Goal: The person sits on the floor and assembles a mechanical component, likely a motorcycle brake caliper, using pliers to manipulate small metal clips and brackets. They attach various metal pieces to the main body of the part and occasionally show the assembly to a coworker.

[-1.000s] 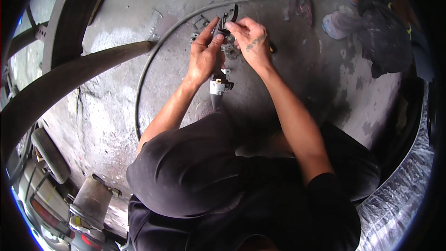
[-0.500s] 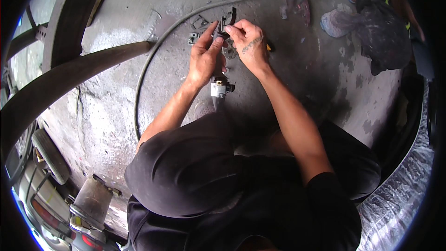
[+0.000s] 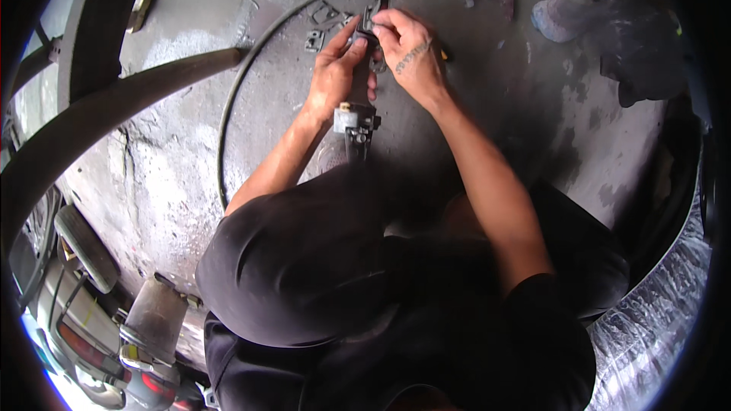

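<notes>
Both hands meet above the floor on a small black part point(image 3: 373, 9) with a stepped outline. My left hand point(image 3: 333, 74) is closed round its lower end, thumb on the near side. From the right, the thumb and fingertips of my right hand point(image 3: 413, 49) pinch its edge; what lies between those fingertips is hidden. Below the left palm shows a silver metal fitting point(image 3: 352, 119) with a brass-coloured bit and a dark lower end; whether it joins the black part cannot be made out. Several small dark parts point(image 3: 314, 40) lie on the floor beyond the left hand.
A grey hose point(image 3: 237, 95) curves across the floor on the left. Beside it stands a curved dark metal frame point(image 3: 114, 99). Lower left are a cylindrical can point(image 3: 156, 316) and a tyre point(image 3: 85, 250). A dark cloth heap point(image 3: 640, 38) lies upper right; wrinkled plastic sheeting point(image 3: 655, 327) runs lower right.
Both hands and the black part sit slightly higher in the picture. The silver fitting below the left palm has turned and shifted a little. Both hands still grip the part.
</notes>
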Demonstrator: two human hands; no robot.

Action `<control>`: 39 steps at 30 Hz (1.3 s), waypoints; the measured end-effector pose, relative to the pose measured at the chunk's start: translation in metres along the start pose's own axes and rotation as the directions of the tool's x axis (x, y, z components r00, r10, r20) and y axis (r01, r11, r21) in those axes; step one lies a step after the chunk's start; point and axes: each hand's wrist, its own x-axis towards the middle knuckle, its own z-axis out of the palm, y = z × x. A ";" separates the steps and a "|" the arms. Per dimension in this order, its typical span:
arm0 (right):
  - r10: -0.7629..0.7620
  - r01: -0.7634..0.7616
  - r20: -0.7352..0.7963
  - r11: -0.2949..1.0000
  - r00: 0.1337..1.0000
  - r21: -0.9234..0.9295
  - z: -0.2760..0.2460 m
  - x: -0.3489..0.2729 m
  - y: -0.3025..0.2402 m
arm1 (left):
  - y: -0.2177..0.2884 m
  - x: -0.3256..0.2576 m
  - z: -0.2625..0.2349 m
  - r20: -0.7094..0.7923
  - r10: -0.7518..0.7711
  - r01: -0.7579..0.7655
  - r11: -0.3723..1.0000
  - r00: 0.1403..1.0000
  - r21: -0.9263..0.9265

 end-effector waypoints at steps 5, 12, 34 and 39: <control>0.322 -0.327 0.066 0.898 0.944 0.295 -0.010 0.004 -0.026 | 0.001 0.004 -0.005 0.044 0.015 -0.010 0.993 0.999 -0.118; 0.167 -0.173 0.048 0.972 0.985 0.159 -0.001 0.005 -0.011 | 0.006 0.002 -0.005 0.052 0.024 -0.020 0.998 0.998 -0.067; 0.137 -0.138 0.020 0.987 0.990 0.087 -0.013 0.010 -0.018 | 0.008 0.000 0.001 -0.048 0.092 -0.089 0.995 0.995 0.044; 0.388 -0.384 0.028 0.893 0.921 0.235 -0.010 0.011 -0.019 | 0.009 -0.001 0.007 -0.085 0.132 -0.123 0.987 0.988 0.104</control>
